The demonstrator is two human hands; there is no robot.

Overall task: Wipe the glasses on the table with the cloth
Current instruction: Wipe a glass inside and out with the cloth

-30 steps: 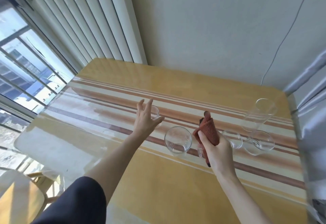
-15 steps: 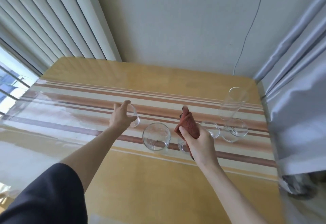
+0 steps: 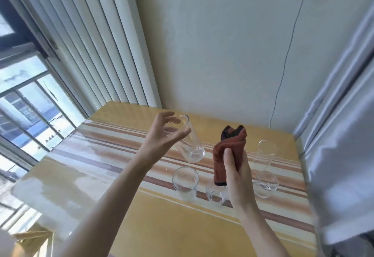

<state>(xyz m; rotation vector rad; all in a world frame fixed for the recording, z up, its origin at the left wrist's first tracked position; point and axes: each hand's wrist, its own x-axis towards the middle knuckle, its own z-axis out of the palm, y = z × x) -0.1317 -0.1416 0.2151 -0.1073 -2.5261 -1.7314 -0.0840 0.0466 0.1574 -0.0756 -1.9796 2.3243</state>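
My left hand (image 3: 162, 135) holds a tall clear glass (image 3: 190, 145) by its rim, lifted off the table and tilted with its base pointing down to the right. A bunched rust-red cloth (image 3: 226, 153) is gripped upright in my right hand (image 3: 238, 180), just right of the lifted glass and not touching it. On the table (image 3: 162, 226) stand a short tumbler (image 3: 185, 181), a small glass (image 3: 214, 195) partly hidden behind my right hand, a round glass (image 3: 265, 184) and a tall glass (image 3: 264, 154) at the back right.
The yellow table has brown and cream stripes under a clear cover. A wall with a hanging cable (image 3: 283, 74) is behind it, vertical blinds (image 3: 91, 44) and a window on the left, and a grey curtain (image 3: 344, 135) close along the right edge.
My left hand has closed on the tall glass and lifted it off the table, tilting it. My right hand has raised the cloth higher. The view has tipped upward.
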